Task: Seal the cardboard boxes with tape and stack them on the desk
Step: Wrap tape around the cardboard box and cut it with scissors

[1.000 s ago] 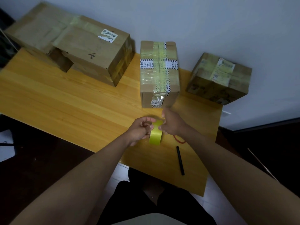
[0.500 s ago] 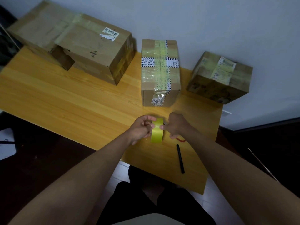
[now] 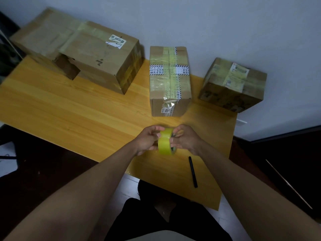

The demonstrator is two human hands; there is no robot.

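Progress: four cardboard boxes stand on the tabletop [image 3: 73, 108], none stacked yet; all show tape across their tops, so stacking looks like the main work left.
Big box: the big box [image 3: 99, 61] sits at the back left, its top taped, with a flatter box [image 3: 43, 35] touching it behind.
Middle box: the middle box [image 3: 169, 79] stands just beyond the hands, crossed with yellowish and printed tape.
Right box: the right box [image 3: 233, 84] rests by the wall, well apart from the hands.
Contents: all are closed; what they hold cannot be told.
Tape roll: the tape roll [image 3: 165, 142] is held above the near tabletop edge.
Left hand: the left hand [image 3: 147, 139] grips the roll with curled fingers.
Right hand: the right hand [image 3: 186, 138] pinches at the roll's side, probably seeking the tape end.
Pen: a black pen [image 3: 193, 171] lies near the right forearm.
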